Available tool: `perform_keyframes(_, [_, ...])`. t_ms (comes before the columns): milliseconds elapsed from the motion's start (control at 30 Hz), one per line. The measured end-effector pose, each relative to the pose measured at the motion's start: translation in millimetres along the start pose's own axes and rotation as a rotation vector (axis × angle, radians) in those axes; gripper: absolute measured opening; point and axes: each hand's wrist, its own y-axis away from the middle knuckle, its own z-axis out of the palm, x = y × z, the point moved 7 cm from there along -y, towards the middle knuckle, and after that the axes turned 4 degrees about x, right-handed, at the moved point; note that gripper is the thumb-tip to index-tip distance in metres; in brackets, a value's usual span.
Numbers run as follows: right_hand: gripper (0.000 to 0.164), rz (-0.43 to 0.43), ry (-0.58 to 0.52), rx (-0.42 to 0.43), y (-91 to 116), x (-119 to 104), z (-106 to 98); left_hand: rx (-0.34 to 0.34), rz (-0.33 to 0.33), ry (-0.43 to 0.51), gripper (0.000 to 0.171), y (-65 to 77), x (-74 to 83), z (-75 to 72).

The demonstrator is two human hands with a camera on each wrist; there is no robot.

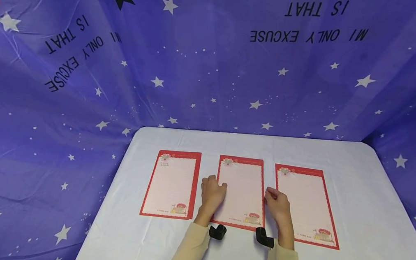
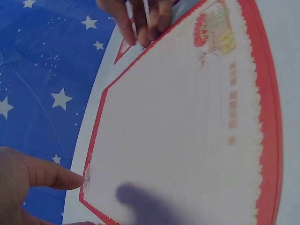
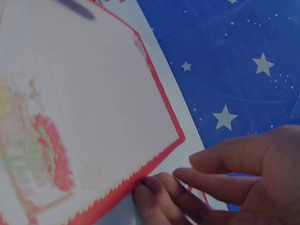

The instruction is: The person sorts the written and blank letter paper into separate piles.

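Observation:
Three sheets of red-bordered letter paper lie in a row on the table. My left hand (image 1: 212, 194) is at the left edge of the middle sheet (image 1: 240, 186), a fingertip right at its red border in the left wrist view. At the opposite edge of that sheet is my right hand (image 1: 277, 204), its fingertips against the border in the right wrist view, the other fingers (image 3: 229, 161) stretched out beyond. The middle sheet lies flat between both hands, with a printed drawing in its lower right corner.
The left sheet (image 1: 171, 184) shows a red strip along its right side and small writing at the top. The right sheet (image 1: 305, 204) lies beyond my right hand and partly under my forearm in view. A white-covered table (image 1: 120, 238) stands before a purple starry curtain (image 1: 213, 64).

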Motion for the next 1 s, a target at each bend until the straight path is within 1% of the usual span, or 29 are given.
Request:
perform_keyframes(100, [0.043,0.014,-0.008,-0.023,-0.3,0.9,4.8,-0.003,0.018,0.003,0.044,-2.4,-0.7,-2.6])
perform_keyframes(233, [0.044,0.018,-0.010,-0.035,-0.7,2.4,12.1,0.001,0.072,-0.005,0.031,-4.8,2.4,-4.0])
perform_keyframes(300, [0.045,0.020,-0.016,-0.026,-0.9,2.9,14.2,-0.003,0.076,0.012,0.032,-5.2,1.9,-2.8])
perform_keyframes(367, [0.046,0.021,-0.025,-0.016,-1.0,2.8,14.9,-0.006,0.058,0.052,0.036,-5.6,-0.4,-1.1])
perform_keyframes(467, [0.047,0.013,-0.023,0.003,-0.3,0.5,13.8,-0.012,0.006,0.135,0.044,-6.6,-4.8,0.8])
perform_keyframes(567, [0.048,-0.004,-0.010,0.020,0.3,-2.0,12.7,-0.005,-0.037,0.194,0.045,-7.6,-7.5,-0.4])
perform_keyframes(667, [0.048,-0.023,-0.002,0.038,1.8,-5.4,12.1,-0.002,-0.055,0.225,0.044,-8.3,-8.4,-2.6])
perform_keyframes(733, [0.047,-0.034,-0.002,0.046,2.9,-8.2,12.4,-0.004,-0.055,0.249,0.043,-9.4,-8.3,-3.4])
perform_keyframes(900, [0.049,-0.033,0.014,0.066,6.1,-14.8,12.1,-0.046,-0.078,0.300,0.044,-10.6,-8.6,-3.0])
perform_keyframes(1000, [0.050,-0.016,0.018,0.076,7.6,-17.2,10.6,-0.074,-0.105,0.326,0.046,-10.4,-9.0,-3.4])
